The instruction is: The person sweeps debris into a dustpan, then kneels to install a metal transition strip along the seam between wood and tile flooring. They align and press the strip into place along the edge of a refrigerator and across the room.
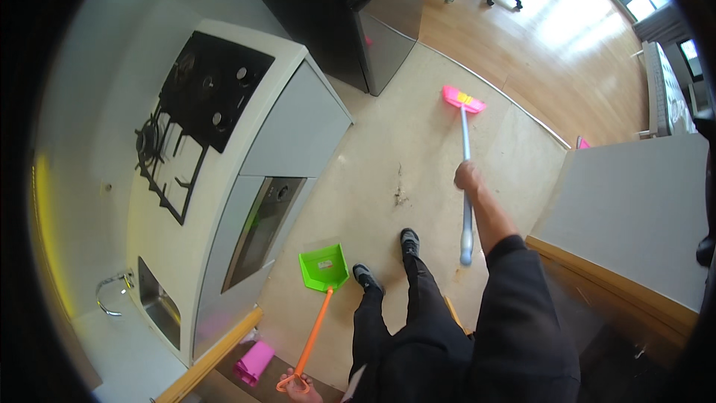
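Observation:
My right hand (468,176) is wrapped round the pale blue handle of a broom (467,213). The broom's pink and yellow head (464,99) rests on the floor ahead, near the strip where the flooring changes. Low on the left, my left hand (302,388) grips the orange handle of a dustpan (318,328). Its green pan (324,267) lies on the floor to the left of my shoes (368,278), and no debris shows clearly in it. Between the broom head and my feet is a small pile of dark dirt (400,198).
On the left runs a white counter (239,157) with a black gas hob (216,82), an oven (265,231) and a sink (159,301). A dark fridge (388,30) stands beyond it. A pink bin (254,363) is at lower left. A low grey partition (634,201) borders the right.

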Demonstrator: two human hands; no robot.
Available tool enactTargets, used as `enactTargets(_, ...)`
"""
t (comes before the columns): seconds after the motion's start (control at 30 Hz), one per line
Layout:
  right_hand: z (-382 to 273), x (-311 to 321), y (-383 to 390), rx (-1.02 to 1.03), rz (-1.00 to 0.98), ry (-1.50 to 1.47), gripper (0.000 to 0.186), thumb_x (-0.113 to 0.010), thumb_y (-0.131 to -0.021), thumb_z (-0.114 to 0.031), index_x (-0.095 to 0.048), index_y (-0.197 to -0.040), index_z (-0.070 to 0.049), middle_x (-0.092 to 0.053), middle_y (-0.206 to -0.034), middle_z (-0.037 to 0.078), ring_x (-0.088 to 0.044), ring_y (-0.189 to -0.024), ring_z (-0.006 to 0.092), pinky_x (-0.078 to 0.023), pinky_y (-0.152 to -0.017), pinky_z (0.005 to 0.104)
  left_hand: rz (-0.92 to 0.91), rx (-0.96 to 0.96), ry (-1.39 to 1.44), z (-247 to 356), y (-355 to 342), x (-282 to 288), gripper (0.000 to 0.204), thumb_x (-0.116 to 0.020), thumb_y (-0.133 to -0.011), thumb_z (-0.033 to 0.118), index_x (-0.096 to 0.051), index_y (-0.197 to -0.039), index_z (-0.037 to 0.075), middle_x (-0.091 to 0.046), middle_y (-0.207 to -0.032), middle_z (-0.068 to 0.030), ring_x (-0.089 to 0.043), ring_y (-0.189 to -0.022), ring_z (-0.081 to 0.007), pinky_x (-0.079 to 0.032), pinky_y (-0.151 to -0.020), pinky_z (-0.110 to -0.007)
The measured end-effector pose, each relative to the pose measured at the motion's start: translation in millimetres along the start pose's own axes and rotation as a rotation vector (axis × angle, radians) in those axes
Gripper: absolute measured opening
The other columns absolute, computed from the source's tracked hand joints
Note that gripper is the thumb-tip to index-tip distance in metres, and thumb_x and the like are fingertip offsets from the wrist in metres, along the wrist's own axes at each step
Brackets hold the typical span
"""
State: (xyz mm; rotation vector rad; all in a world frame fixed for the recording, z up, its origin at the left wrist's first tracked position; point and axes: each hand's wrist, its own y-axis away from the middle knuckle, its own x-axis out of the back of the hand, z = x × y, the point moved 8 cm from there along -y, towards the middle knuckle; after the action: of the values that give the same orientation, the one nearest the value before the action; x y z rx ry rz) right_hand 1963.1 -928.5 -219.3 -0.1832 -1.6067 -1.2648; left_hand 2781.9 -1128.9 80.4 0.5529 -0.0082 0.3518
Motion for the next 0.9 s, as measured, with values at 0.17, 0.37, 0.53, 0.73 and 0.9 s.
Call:
enactTargets(0.17, -65.7, -30.3, 175.8, -0.038, 0.515, -0.014, 0.038, -0.055, -0.086, -0.016, -0.062, -0.112, 0.011, -0.057, -0.063, 0.009, -0.056, -0.046, 0.0198, -0.041, -0.033, 0.0391, -0.009, 0.103, 0.113, -52.9, -17.0, 19.9, 0.046, -0.055, -0.090, 0.020, -0.039, -0.133, 0.017, -0.057, -0.122, -0.0059, -0.055, -0.071, -0.0159, -0.046, -0.060, -0.027)
enactTargets(0.37, -148.6, -46.4, 346.1, 0.152, -0.398, -0.263, 0.047, -0.053, -0.086, -0.013, -0.046, -0.123, 0.015, -0.068, -0.098, 0.029, -0.069, -0.095, 0.0432, -0.056, -0.078, 0.0511, 0.002, 0.172, 0.207, -105.3, -37.5, 48.3, 0.027, -0.057, -0.086, 0.020, -0.048, -0.111, 0.016, -0.056, -0.108, -0.0025, -0.052, -0.069, -0.0110, -0.045, -0.059, -0.023)
enactTargets(0.53, -197.5, -15.5, 446.5, 0.194, -0.503, -0.401, 0.050, -0.057, -0.087, -0.018, -0.049, -0.129, 0.008, -0.068, -0.106, 0.028, -0.067, -0.103, 0.0405, -0.054, -0.087, 0.0486, 0.096, 0.188, 0.220, -113.2, -30.7, 73.9, 0.024, -0.057, -0.085, 0.019, -0.045, -0.105, 0.015, -0.055, -0.100, -0.0025, -0.051, -0.069, -0.0105, -0.040, -0.059, -0.022)
enactTargets(0.73, -176.1, 56.6, 505.0, 0.381, -0.344, -0.409, 0.036, -0.051, -0.089, -0.013, -0.058, -0.123, -0.001, -0.069, -0.101, 0.024, -0.068, -0.099, 0.0399, -0.054, -0.084, 0.0497, 0.043, 0.114, 0.203, -103.9, -32.8, 65.1, 0.014, -0.057, -0.087, 0.018, -0.048, -0.097, 0.014, -0.053, -0.089, 0.0016, -0.050, -0.067, -0.0073, -0.038, -0.057, -0.020)
enactTargets(0.9, -109.8, 94.8, 483.1, 0.293, -0.301, -0.386, 0.049, -0.048, -0.091, -0.018, -0.049, -0.138, -0.002, -0.067, -0.104, 0.028, -0.066, -0.100, 0.0436, -0.051, -0.088, 0.0509, 0.054, 0.043, 0.256, -108.3, -8.1, 47.0, 0.013, -0.055, -0.087, 0.016, -0.050, -0.096, 0.009, -0.051, -0.079, 0.0012, -0.049, -0.064, -0.0074, -0.038, -0.057, -0.021)
